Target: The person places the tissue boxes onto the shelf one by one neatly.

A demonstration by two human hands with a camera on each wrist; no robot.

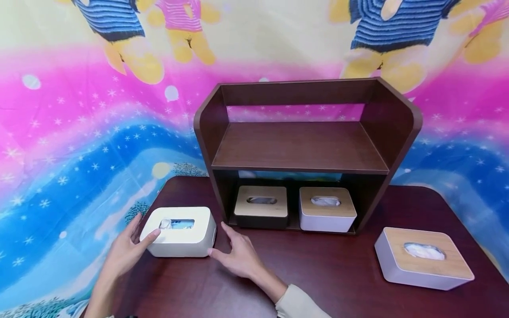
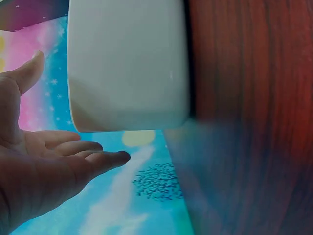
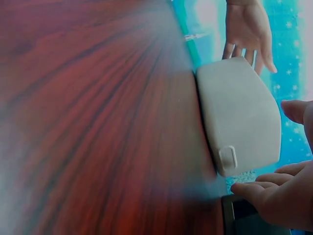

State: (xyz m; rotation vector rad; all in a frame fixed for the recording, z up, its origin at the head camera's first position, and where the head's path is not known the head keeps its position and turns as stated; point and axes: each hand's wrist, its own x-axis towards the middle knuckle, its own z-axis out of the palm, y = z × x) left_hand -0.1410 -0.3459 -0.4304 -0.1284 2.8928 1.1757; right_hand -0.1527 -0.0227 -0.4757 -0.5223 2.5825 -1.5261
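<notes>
A white tissue box (image 1: 180, 248) with an oval slot in its top sits on the dark red table, left of the shelf. My left hand (image 1: 126, 249) is spread at its left end, with the thumb over the top's edge in the head view. At the other end my right hand (image 1: 240, 256) is held with fingers apart, thumb near the front right corner. In the left wrist view the fingers of the left hand (image 2: 54, 166) lie straight beside the box (image 2: 129, 63). The right wrist view shows the box (image 3: 239, 107) between both hands, a small tab on its end.
A dark brown two-tier shelf (image 1: 298, 145) stands at the back. Its lower tier holds a black tissue box with a wooden lid (image 1: 260, 207) and a white one with a wooden lid (image 1: 327, 210). Another wooden-lidded white box (image 1: 423, 258) sits at the table's right.
</notes>
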